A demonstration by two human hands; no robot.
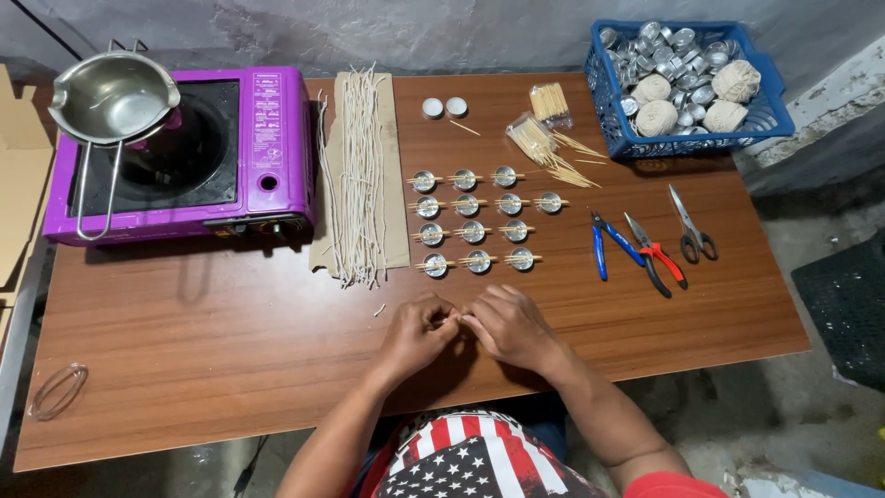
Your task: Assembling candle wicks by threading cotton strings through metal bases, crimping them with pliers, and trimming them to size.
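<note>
Now your left hand and right hand meet, near worktop | fingers pinched together, item unclear | small metal cups just beyond

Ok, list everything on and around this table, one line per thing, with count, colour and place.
stove: one, purple, far left of the table
pot: one, silver, on the stove
wicks: a bundle, cream, on brown card beside the stove
small cups: about thirteen in rows, silver, table centre, sticks laid across them
two lids: white, behind the rows
toothpicks: two packs plus loose ones, pale, far centre
basket: one, blue, far right, holding empty cups and string balls
pliers: blue handles, right
cutters: red handles, right
scissors: grey, right
clear band: near left corner
left hand, right hand: fingertips together, near edge
</note>
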